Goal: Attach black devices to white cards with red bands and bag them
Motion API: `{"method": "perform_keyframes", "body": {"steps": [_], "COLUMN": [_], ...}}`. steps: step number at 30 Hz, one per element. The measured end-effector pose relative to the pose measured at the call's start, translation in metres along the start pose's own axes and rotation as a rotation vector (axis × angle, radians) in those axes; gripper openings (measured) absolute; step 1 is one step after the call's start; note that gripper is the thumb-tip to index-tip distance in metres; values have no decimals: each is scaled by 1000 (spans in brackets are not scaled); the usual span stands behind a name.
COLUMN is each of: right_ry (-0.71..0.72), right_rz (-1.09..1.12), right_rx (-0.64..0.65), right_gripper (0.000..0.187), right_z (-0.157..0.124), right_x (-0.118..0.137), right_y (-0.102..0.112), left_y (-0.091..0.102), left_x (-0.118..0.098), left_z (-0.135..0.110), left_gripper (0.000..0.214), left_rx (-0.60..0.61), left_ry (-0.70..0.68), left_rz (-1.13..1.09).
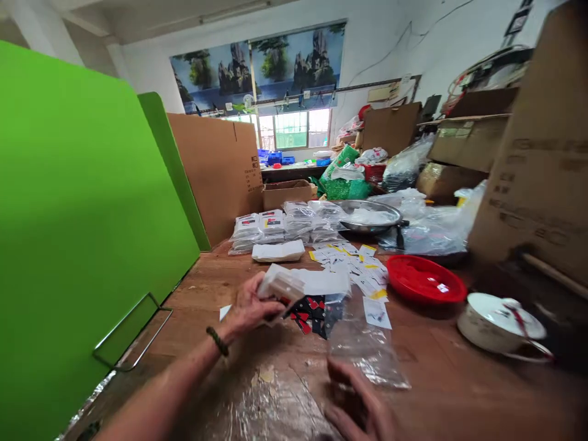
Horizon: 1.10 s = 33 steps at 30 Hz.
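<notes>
- Mid-packing, by the look of it: left hand (250, 309) curled around a small white packet (281, 283), lifted just above the wooden surface (441, 392)
- Right hand (356, 401) low at the near edge, blurred; fingers loosely spread, resting on or just over a clear plastic bag (367, 349) lying flat; contact hard to tell
- Pile of black-and-red pieces (312, 312) just beside the left hand, touching the bag's far edge
- Scattered white cards (353, 263) beyond, red lid (425, 280) to the right, white lidded bowl (498, 321) further right
- Stacks of filled bags (275, 229) and a metal basin (370, 217) at the far end; green divider (82, 214) along the left
- Likely next: bringing packet and bag together, needing the bag mouth opened and steadied with the right hand while the left feeds the packet in
</notes>
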State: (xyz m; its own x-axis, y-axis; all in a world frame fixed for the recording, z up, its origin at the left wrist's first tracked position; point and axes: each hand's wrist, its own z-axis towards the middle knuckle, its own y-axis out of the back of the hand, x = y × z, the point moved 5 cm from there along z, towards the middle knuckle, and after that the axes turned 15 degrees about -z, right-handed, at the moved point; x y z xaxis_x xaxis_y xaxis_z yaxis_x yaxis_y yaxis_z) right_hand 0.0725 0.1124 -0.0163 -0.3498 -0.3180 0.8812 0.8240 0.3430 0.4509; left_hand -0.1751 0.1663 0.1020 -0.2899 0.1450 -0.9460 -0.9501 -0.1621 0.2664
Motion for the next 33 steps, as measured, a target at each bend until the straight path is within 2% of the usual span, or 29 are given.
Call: {"method": "perform_keyframes", "body": {"steps": [2,4,5,8,11,15,20,25,27,30,32,33], "right_ry": [-52,7,43,95,69,61,181,126,79,-46,-167,-234], "right_rz": [128,190,201,178,199,208,126,203,231,326,410,452], "right_rx": [-106,-116,-105,-39,20,37,23,18,-5,-47,-84,-102], "right_gripper": [73,85,87,78,70,70,48,42,43,46,48,48], "right_z": [8,13,13,8,-3,-11,-10,-10,-15,-33,-49,-58], "right_x": [10,27,34,41,33,24,32,34,35,33,24,17], "right_y": [5,6,5,-4,-16,-19,-11,-15,-12,-1,10,16], "left_y": [-40,-74,-86,-108,-109,-99,-93,-91,-96,-113,-129,-137], "left_x": [8,26,37,67,80,71,60,57,53,43,34,30], "left_z": [-38,-73,-87,-116,-129,-138,-144,-140,-142,-151,-157,-158], "left_gripper": [49,54,57,59,64,70,50,37,36,43,47,45], "left_rx": [14,-34,-84,-91,-34,60,62,37,27,54,136,214], "left_ry": [46,100,111,133,162,127,68,92,130,194,263,295], "left_rz": [-318,-534,-606,-685,-607,-510,-370,-353,-390,-512,-556,-532]}}
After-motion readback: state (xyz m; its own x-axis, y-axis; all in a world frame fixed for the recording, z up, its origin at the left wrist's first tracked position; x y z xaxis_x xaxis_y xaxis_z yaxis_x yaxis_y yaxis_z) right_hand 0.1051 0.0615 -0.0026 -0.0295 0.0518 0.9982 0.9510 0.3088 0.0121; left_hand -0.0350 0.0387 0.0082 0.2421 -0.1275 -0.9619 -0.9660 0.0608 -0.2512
